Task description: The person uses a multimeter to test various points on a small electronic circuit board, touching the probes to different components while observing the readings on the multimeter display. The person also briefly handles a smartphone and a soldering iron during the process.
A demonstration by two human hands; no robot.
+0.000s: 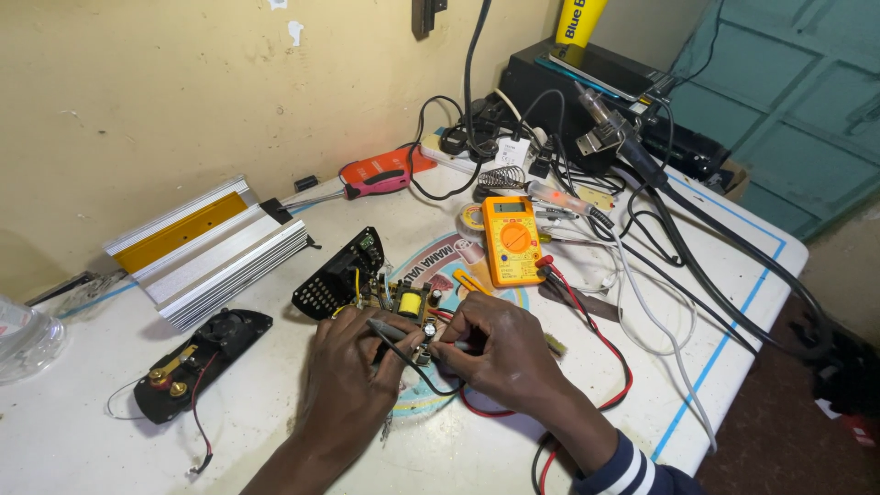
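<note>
Yellow marks the multimeter [511,240], which lies face up on the white counter [82,431] just beyond our hands, its red and black leads [605,344] looping loosely toward us. Our left hand [344,380] is closed on a dark probe [390,328], tip pointed at the small circuit board [403,307] that rests on the counter between both hands, beside its open black housing [339,272]. Our right hand [500,353] has its fingers pinched together at the board's near edge; whether they grip a second probe or the board itself we cannot tell. We judge the main hazard to be a slipping tip: the components stand close together, so a probe sliding off its point could bridge two neighbouring contacts. The board is unclamped, so pressure from either hand could tilt or shift it. Slack leads cross other cables [660,302] to the right, and a snag there could tug the probe or drag the meter. The soldering iron [614,128] sits in its stand behind the meter, near those cables; if hot, it could scorch them.
</note>
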